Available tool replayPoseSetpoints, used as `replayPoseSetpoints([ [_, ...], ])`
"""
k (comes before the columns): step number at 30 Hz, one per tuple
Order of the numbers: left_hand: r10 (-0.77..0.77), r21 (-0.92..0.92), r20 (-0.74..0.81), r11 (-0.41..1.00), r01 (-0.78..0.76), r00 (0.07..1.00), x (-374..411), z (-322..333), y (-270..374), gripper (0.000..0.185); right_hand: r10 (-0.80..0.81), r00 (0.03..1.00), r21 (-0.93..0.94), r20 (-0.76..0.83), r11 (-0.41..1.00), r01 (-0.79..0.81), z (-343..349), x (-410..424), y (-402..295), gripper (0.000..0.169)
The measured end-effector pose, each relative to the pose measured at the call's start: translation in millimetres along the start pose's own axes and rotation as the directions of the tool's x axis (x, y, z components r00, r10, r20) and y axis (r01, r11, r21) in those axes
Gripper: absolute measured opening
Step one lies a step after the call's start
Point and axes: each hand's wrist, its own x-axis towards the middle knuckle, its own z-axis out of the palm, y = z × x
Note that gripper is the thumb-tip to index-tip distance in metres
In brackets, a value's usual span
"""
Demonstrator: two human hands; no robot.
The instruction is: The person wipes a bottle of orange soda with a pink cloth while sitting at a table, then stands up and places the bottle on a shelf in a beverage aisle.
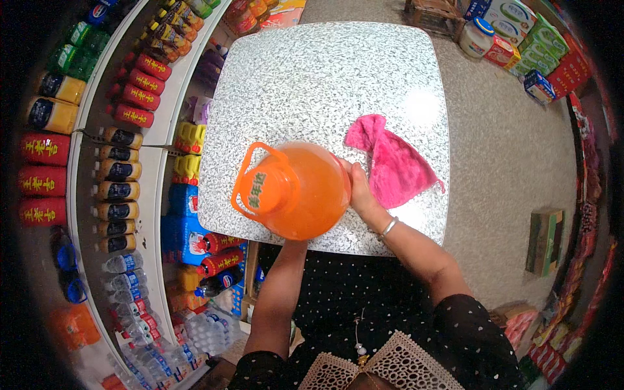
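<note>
A large plastic bottle of orange drink (317, 190), with an orange cap and carry handle (265, 192), is over the near left part of a speckled white table (312, 73). Its cap points left in the picture; whether its base rests on the tabletop is hidden. My right hand (360, 187), below a silver bangle, grips the bottle's right side. My left forearm reaches the bottle's near side, and the bottle hides the left hand. Just beyond my right hand lies a crumpled pink cloth (402, 168) on the tabletop.
Shelves (156, 195) along the left hold red cans (139, 97), amber drink bottles (119, 190) and water bottles (129, 282). Cartons (541, 53) and a blue-lidded jar (477, 38) stand at the far right. A green box (545, 242) sits on the floor (502, 161).
</note>
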Motion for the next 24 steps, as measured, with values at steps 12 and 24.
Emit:
replayPoseSetpoints([
  [12, -0.013, -0.020, -0.015, 1.000, 0.013, 1.000, 10.7, -11.2, -10.7, 0.053, 0.024, 0.999, 0.055, 0.036, 0.998, -0.026, -0.2, -3.4, -11.3, 0.075],
  [24, 0.048, -0.045, -0.031, 0.998, -0.049, 0.998, 4.0, -14.8, -20.5, 0.054, 0.007, 1.000, -0.180, 0.028, 0.984, -0.002, 1.0, -7.8, -25.3, 0.073],
])
